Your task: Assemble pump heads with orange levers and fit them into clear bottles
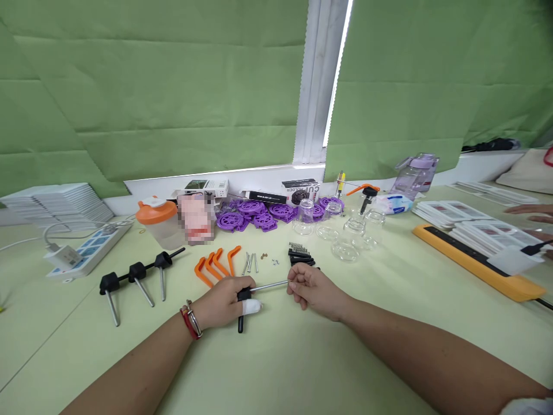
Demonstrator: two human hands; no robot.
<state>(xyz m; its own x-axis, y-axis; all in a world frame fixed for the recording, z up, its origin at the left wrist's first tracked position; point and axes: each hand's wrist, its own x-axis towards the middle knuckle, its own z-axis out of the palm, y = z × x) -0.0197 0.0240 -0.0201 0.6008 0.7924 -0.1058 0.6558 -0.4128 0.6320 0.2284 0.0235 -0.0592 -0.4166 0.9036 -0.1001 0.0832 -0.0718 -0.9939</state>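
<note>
Your left hand (pixel 222 302) is closed around the black handle (pixel 242 305) of a T-shaped tool, with a white bandage on one fingertip. Your right hand (pixel 313 291) pinches the free end of the tool's metal rod (pixel 270 285) between thumb and fingers. The rod runs level between your two hands, just above the pale green table (pixel 276 357), near the middle of the scene.

Just beyond your left hand lie four orange levers (pixel 216 265), then a few loose bolts (pixel 250 262) and small screws (pixel 275 262) to their right. Just beyond your right hand lie a row of springs (pixel 299 249) and a stack of black parts (pixel 301 260).

To the left, three more T-shaped tools (pixel 138 276) lie side by side, and a white power strip (pixel 88 251) lies farther left. An orange-lidded container (pixel 158 222) stands behind them.

Along the far edge are purple plastic gears (pixel 254 214), clear glass jars (pixel 349 233) and a purple water bottle (pixel 415 173).

On the right, a long orange tray (pixel 475 262) lies beside white cards (pixel 488 233). Another person's hand (pixel 533 212) rests at the far right edge.
</note>
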